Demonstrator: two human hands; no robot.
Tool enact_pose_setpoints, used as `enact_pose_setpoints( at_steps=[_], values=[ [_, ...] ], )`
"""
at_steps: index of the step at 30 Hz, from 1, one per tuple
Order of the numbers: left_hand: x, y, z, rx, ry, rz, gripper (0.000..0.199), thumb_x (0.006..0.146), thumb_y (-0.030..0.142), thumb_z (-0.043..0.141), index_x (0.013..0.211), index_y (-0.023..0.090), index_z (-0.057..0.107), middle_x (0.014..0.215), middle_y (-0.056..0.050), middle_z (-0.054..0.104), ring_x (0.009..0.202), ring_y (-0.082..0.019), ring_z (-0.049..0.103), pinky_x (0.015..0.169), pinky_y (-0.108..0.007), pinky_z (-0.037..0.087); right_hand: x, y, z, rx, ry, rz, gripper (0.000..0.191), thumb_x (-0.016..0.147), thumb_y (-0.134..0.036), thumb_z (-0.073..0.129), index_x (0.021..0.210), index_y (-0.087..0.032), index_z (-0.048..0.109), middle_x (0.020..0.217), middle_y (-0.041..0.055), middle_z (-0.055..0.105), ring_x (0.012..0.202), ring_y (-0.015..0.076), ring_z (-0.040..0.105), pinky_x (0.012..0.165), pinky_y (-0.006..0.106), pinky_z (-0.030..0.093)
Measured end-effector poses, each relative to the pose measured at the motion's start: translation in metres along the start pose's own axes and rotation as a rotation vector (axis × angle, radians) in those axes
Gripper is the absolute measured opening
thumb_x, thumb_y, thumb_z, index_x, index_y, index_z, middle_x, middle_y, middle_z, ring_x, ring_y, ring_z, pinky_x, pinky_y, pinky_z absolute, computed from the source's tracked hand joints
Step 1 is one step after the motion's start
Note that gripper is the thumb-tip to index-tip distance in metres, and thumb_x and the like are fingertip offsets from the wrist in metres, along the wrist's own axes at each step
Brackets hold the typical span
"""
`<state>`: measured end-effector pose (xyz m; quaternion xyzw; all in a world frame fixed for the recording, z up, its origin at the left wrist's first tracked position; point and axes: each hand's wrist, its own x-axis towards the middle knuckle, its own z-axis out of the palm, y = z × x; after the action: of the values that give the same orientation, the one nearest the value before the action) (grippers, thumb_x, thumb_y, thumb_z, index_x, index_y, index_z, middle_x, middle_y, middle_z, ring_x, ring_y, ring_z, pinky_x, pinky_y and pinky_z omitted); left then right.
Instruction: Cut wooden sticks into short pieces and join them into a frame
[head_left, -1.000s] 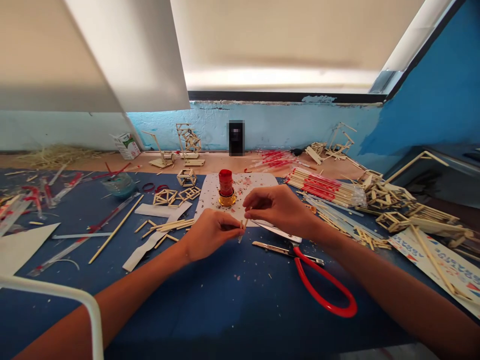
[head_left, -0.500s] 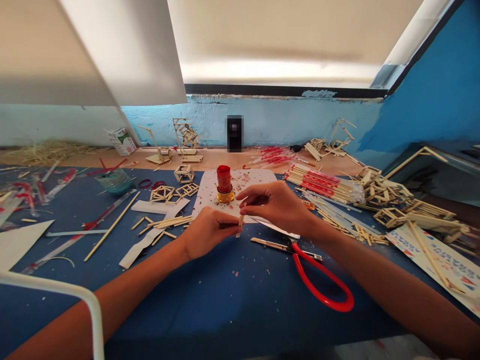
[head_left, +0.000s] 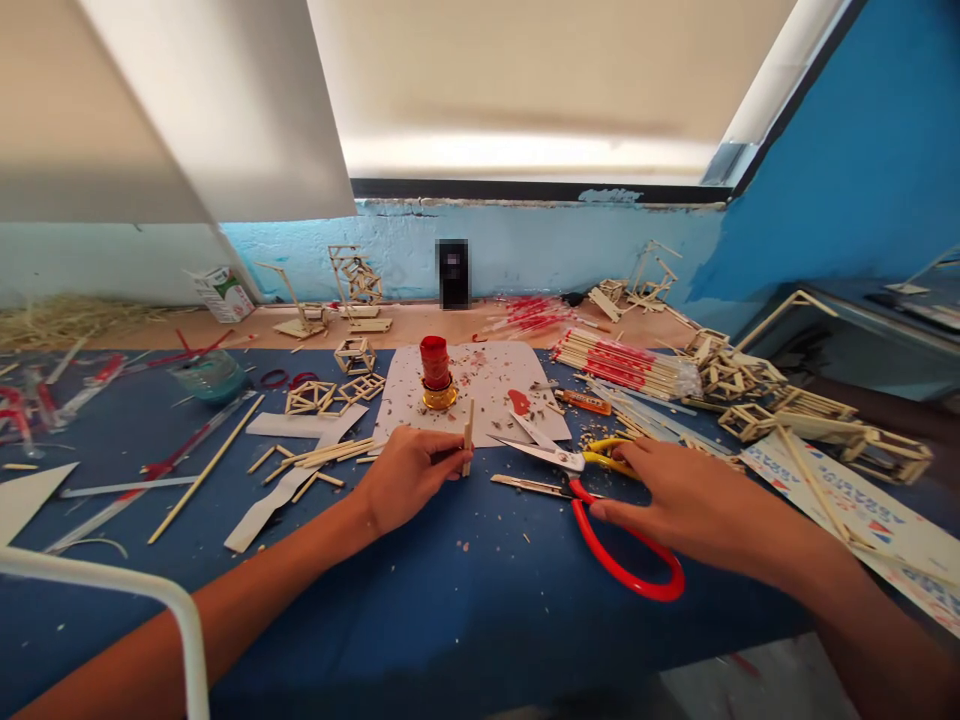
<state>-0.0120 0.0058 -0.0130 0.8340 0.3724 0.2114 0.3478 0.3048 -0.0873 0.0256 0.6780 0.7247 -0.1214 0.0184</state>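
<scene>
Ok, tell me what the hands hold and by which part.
Left hand: a short wooden piece, pinched by its lower half. Right hand: at the scissor handles; grip cannot be told.

Offering no word for certain reading. Showing blue capitals and red triangular marks on the white printed sheet (head_left: 885, 526) at right, lying slanted on the desk (head_left: 420, 610) and partly under wooden sticks (head_left: 813, 486), too unclear for spelling out. Bearing small print on the carton (head_left: 225, 294) at far left, blurring past reading. Carrying tiny dark marks on the small orange object (head_left: 586, 402) at right, likewise defying reading.
</scene>
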Motion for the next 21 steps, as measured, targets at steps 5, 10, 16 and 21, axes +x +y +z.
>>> enact_pose_setpoints(
  at_steps=[5,10,16,21],
  values=[
    [-0.002,0.005,0.000,0.050,0.037,0.021,0.032,0.101,0.031,0.053,0.081,0.015,0.072,0.070,0.000,0.069,0.062,-0.011,0.061,0.061,-0.019,0.045,-0.002,-0.005,0.022,0.108,0.079,0.020,0.043,0.087,-0.057,0.061,0.106,-0.019,0.066,0.112,0.0140,0.067,0.104,0.0328,0.062,0.090,0.044,0.046],
    [-0.005,0.025,-0.015,0.181,0.140,0.064,0.032,0.100,0.029,0.055,0.076,0.014,0.069,0.066,0.001,0.063,0.059,-0.010,0.053,0.058,-0.021,0.038,0.005,0.009,0.028,0.231,0.194,0.114,0.044,0.081,-0.050,0.066,0.112,-0.019,0.060,0.114,0.0138,0.066,0.107,0.0350,0.060,0.092,0.046,0.045],
    [-0.004,0.069,-0.041,0.572,0.234,0.212,0.031,0.101,0.022,0.051,0.073,0.017,0.063,0.065,0.002,0.060,0.057,-0.011,0.051,0.059,-0.027,0.031,0.002,0.021,0.029,0.969,0.162,-0.137,0.055,0.079,-0.073,0.065,0.105,-0.026,0.054,0.091,0.0034,0.056,0.080,0.0235,0.056,0.068,0.034,0.049],
    [-0.005,0.119,-0.045,0.975,0.357,0.385,0.025,0.091,0.003,0.046,0.083,0.018,0.063,0.074,0.000,0.065,0.056,-0.015,0.056,0.052,-0.030,0.029,-0.009,-0.022,0.027,1.246,0.281,-0.358,0.061,0.080,-0.082,0.056,0.104,-0.026,0.056,0.095,0.0054,0.053,0.075,0.0222,0.052,0.062,0.035,0.048]
  ],
)
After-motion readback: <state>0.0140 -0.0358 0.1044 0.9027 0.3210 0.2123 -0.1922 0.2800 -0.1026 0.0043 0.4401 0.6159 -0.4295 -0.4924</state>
